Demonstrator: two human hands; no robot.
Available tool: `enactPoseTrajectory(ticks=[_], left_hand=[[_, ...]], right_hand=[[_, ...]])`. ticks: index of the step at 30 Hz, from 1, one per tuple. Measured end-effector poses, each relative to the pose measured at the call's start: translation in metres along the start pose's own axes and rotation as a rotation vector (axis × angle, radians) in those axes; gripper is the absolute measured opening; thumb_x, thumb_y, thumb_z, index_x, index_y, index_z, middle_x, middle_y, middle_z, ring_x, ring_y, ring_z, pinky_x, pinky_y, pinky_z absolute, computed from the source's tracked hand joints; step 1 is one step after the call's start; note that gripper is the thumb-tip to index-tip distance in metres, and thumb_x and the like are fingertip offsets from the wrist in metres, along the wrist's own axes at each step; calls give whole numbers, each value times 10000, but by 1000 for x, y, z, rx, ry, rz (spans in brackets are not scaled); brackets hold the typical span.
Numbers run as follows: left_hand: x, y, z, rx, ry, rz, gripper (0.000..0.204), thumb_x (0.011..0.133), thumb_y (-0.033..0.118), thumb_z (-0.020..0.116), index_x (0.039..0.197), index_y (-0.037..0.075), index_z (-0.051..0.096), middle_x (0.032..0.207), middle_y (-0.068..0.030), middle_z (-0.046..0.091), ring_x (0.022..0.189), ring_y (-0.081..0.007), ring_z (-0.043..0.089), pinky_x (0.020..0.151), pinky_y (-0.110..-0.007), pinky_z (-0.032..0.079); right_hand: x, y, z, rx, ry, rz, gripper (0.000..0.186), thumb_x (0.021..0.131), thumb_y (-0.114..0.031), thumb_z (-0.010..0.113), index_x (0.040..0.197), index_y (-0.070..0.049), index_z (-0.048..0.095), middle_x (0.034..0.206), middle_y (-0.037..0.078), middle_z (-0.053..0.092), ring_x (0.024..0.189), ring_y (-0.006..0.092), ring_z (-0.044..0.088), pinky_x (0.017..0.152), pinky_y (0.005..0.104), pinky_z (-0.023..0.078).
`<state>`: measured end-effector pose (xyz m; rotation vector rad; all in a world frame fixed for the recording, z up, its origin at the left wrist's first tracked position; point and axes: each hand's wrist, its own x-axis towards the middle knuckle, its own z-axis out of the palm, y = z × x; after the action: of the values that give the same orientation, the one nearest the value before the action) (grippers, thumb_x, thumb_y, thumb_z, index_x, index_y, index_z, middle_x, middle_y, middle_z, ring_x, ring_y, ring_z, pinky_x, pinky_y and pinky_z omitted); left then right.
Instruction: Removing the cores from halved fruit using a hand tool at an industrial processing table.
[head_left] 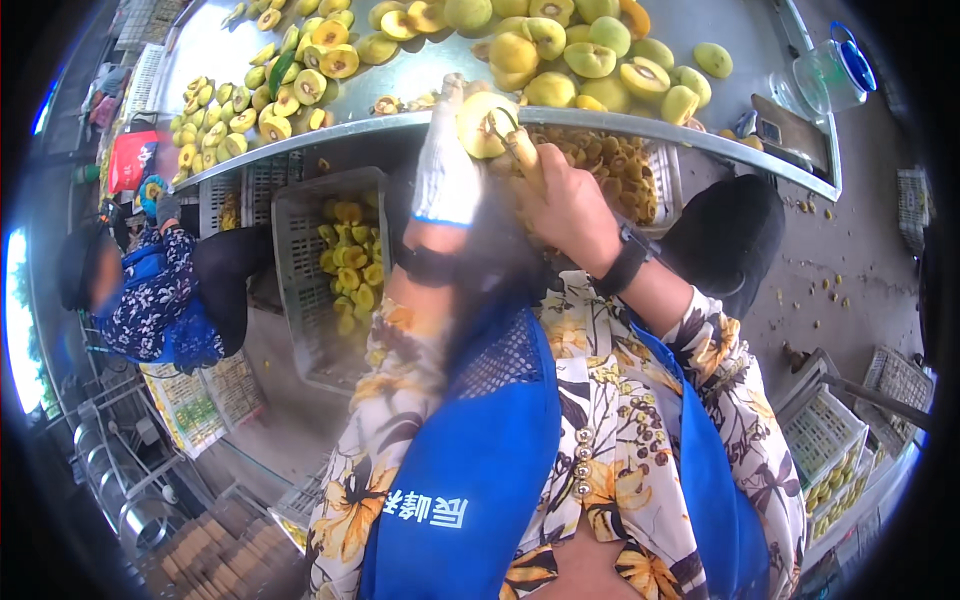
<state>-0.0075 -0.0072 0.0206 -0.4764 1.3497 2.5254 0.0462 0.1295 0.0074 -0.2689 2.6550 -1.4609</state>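
Note:
My left hand (447,165), in a white knit glove with a blue cuff edge, grips a yellow peach half (474,128) by the table's near edge, cut face toward me. In my bare right hand (572,208) is a pitting knife (526,160) with a light handle. Its thin curved blade lies against the middle of the cut face, around the pit area. Whole and halved peaches (590,60) lie on the metal table (400,75) just beyond my hands. Below them, a crate (665,180) holds many brownish pits (610,165).
A grey crate (290,250) with peach halves (350,265) stands on the floor at left. A co-worker (150,290) sits beyond it, near a red bag (132,158). A clear jug with a blue lid (830,75) stands at the table's right end. Crates (830,440) stand lower right.

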Motion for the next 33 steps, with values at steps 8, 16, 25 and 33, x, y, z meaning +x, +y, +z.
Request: enactPoseTrajectory(ticks=[8, 16, 25, 33], left_hand=[[-7, -40, 3, -78, -32, 157, 319, 917, 310, 442, 1029, 14, 481, 861, -112, 564, 706, -225, 572, 610, -303, 489], [-8, -22, 2, 98, -105, 63, 257, 911, 250, 396, 961, 22, 504, 847, -117, 583, 734, -228, 599, 640, -318, 502], [-16, 19, 6, 381, -143, -431, 509, 928, 446, 334, 1098, 3, 517, 944, -104, 599, 805, -171, 594, 694, -294, 509], [-22, -4, 12, 126, -157, -3, 427, 934, 286, 418, 1301, 68, 391, 1169, -97, 525, 1013, -191, 528, 870, -295, 438]], right_hand=[[-12, 3, 0, -21, 15, 56, 247, 803, -129, 538, 924, 29, 393, 677, 271, 543, 665, 437, 543, 574, 470, 425], [-16, 12, -14, -40, -137, 1, 179, 806, -102, 500, 871, 22, 388, 644, 261, 539, 642, 437, 541, 565, 475, 427], [-2, -3, -43, -90, -30, -88, 447, 759, -240, 653, 1082, 5, 464, 710, 201, 599, 694, 360, 604, 610, 383, 479], [15, 7, -20, 408, 95, 10, 421, 796, -269, 634, 1074, 7, 477, 718, 116, 591, 597, 222, 565, 521, 317, 453]])
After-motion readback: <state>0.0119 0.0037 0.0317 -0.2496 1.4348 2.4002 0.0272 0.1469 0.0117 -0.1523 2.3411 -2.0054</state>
